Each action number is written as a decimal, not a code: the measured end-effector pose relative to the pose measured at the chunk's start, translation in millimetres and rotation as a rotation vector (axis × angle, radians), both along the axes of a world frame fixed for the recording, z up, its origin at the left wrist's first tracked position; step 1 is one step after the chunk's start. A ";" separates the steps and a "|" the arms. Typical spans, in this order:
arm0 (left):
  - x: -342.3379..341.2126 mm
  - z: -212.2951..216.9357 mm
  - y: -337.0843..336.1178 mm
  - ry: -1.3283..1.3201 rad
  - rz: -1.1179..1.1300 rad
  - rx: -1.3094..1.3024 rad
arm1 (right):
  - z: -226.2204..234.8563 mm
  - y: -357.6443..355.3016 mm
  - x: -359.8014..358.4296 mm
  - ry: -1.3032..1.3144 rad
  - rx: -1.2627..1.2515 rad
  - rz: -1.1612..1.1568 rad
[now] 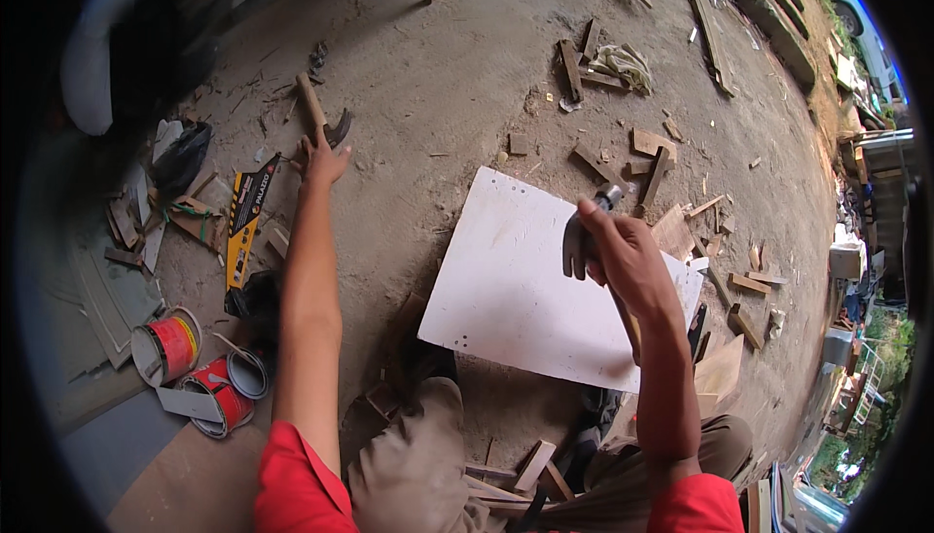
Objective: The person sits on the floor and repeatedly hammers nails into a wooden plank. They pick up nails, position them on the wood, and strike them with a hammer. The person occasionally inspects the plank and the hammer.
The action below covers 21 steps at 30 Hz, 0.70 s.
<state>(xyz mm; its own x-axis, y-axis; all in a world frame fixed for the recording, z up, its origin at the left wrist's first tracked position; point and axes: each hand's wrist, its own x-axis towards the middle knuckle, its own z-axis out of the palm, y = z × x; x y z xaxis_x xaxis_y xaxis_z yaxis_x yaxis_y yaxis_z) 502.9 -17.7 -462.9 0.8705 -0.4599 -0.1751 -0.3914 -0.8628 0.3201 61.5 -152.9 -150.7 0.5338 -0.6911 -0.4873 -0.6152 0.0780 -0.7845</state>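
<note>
My right hand (632, 266) is closed around a claw hammer (605, 200), gripping it close to its dark metal head. The hammer's handle hangs down past my wrist. Below it, a white rectangular board (516, 270) with small holes near its corners lies in front of my knees. My left arm stretches out to the far left, where my left hand (325, 159) has its fingers apart at the head end of a second hammer (310, 103). That one has a wooden handle and a dark curved claw, and lies on the ground.
A yellow and black saw sleeve (247, 227) lies left of my forearm. Red paint cans (222, 395) stand at lower left. Wood offcuts (654, 178) litter the ground right of the board. A person's leg (89, 76) shows at upper left, and long planks (708, 32) lie at upper right.
</note>
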 end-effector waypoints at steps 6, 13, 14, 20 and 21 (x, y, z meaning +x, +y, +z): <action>11.3 -12.6 -5.9 -0.145 -0.107 0.089 | -36.7 18.7 1.8 0.246 -0.241 0.051; -43.8 21.7 12.6 -0.222 -0.167 0.025 | -26.3 40.8 -28.0 0.236 -0.295 -0.005; -44.5 28.2 21.7 -0.227 -0.173 0.012 | -20.3 44.2 -33.3 0.203 -0.290 -0.021; -90.7 130.1 38.7 -0.083 -0.155 -0.448 | 27.5 61.8 -84.8 -0.148 -0.453 -0.212; -103.1 154.1 39.6 -0.050 -0.107 -0.530 | 35.0 64.3 -95.4 -0.248 -0.494 -0.254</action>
